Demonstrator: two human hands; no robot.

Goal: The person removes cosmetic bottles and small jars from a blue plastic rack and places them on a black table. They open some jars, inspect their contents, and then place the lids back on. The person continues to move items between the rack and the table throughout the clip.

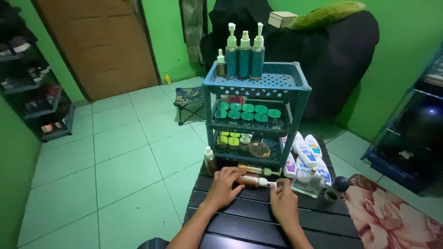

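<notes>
Head view: left hand (224, 184) grips an amber bottle (249, 179) lying on the bench (249, 216); right hand (282, 199) pinches its white tip (269, 184). Shelf rack (256, 84) already stocked.

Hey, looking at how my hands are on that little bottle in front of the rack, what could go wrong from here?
The small amber bottle lies on its side between your left hand and right hand; working at its white tip could spill liquid onto the slatted black table. The clear glass bottle stands close beside your right hand, so a nudge might tip it. An amber bottle stands at the table's left edge and could be knocked off.
</notes>
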